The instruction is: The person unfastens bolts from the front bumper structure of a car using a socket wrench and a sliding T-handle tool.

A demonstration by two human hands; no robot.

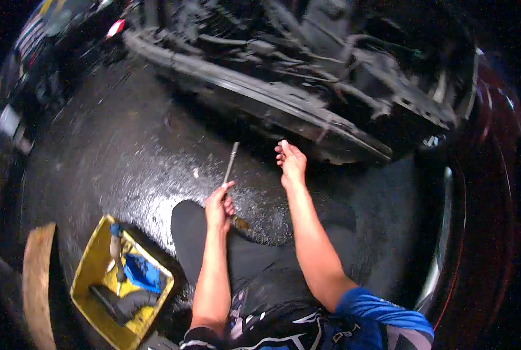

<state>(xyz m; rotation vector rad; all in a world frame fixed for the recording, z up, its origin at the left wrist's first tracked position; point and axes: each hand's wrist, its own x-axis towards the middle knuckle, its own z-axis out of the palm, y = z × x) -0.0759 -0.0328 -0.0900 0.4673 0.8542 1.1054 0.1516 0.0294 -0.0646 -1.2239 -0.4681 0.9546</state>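
Observation:
My left hand (218, 207) is closed around a long metal tool (232, 160), its thin shaft pointing up toward the car; an amber piece (240, 224), possibly its handle, shows below the fist. My right hand (289, 160) is raised just below the lower edge of a dark car front (266, 99) with its cover off and crossbar exposed. The fingertips are curled together; whether they hold something small I cannot make out. I am low to the wet floor (109, 163), with my dark-clothed legs (260, 268) beneath my arms.
A yellow bin (91, 262) at lower left holds a blue item (142, 273), a tool and dark parts. A wooden board (37, 280) lies left of it. A dark red panel (488, 204) lines the right side; cluttered dark objects (44, 70) stand at upper left.

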